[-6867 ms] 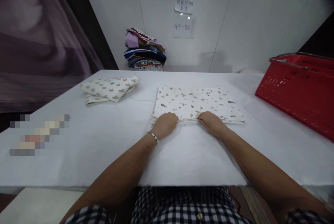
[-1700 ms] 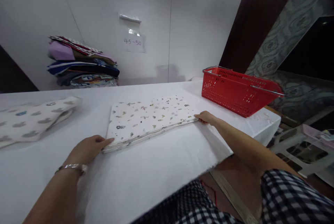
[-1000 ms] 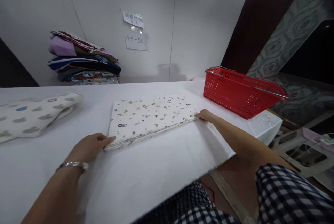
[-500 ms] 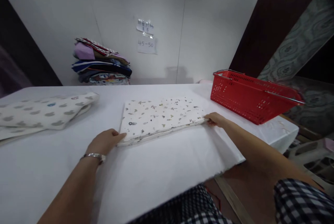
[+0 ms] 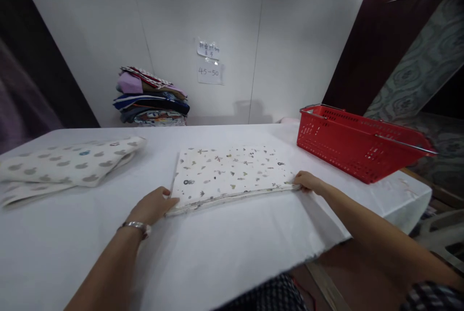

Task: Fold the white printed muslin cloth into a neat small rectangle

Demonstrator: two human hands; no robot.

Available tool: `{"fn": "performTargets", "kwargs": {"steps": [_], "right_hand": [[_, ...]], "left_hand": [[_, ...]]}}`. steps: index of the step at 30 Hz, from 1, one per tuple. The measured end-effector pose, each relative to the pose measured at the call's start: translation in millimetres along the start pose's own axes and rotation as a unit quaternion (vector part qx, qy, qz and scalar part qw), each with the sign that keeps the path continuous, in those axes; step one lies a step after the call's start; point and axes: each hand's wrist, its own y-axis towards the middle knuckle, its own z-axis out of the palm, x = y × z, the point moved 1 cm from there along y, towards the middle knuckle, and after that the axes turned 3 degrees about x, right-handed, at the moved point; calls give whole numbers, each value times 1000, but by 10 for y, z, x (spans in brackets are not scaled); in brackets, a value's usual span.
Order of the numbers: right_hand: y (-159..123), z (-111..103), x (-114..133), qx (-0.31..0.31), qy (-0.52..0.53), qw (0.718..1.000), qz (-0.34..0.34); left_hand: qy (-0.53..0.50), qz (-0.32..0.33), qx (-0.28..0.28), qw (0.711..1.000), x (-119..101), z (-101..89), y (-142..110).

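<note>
A folded white cloth [image 5: 232, 171] with a small print of leaves and figures lies on the white-covered table, several layers showing at its near edge. My left hand [image 5: 152, 204] pinches its near left corner, thumb on top and the other fingers mostly hidden beneath. At the near right corner, my right hand [image 5: 306, 181] grips the layers between thumb and fingers. A silver bracelet [image 5: 136, 226] circles my left wrist. Off to the left, a second cream cloth [image 5: 79, 163] with grey apple-like shapes lies loosely folded.
A red plastic basket [image 5: 355, 142] with metal handles stands at the table's right end. Behind the table [image 5: 217, 253], against the wall, rises a stack of folded fabrics [image 5: 152, 98]. Two paper signs are taped there, the lower sign [image 5: 210, 72] reading 45-50.
Seconds ago both hands were close together at the cloth's near edge; they have since spread to its two near corners. My view turned right, then slightly back left.
</note>
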Motion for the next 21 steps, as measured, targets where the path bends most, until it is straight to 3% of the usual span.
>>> {"fn": "performTargets", "kwargs": {"steps": [3,6,8,10,12,13,16,18,21], "right_hand": [[10,-41,-17,16,-36,999,9],[24,-155,80,-13,-79,997,-4],[31,-190,209,-77,-108,988,-85],[40,-129,332,-125,-141,956,-226],[72,25,377,-106,-189,922,-320],[101,115,363,-75,-217,919,-321],[205,319,253,0,-287,928,-239],[263,355,223,-2,-316,923,-218],[343,311,328,-63,-343,904,-250]], "left_hand": [[-11,-5,-1,1000,4,2,5],[-26,-10,-6,1000,27,20,29],[-31,-13,-13,999,50,34,48],[-35,-11,-18,999,71,46,63],[-39,-4,-18,999,85,51,71],[-40,0,-15,999,90,53,73],[-39,14,-6,999,104,55,82],[-38,12,-7,999,113,57,88],[-35,7,-11,999,112,60,78]]}}
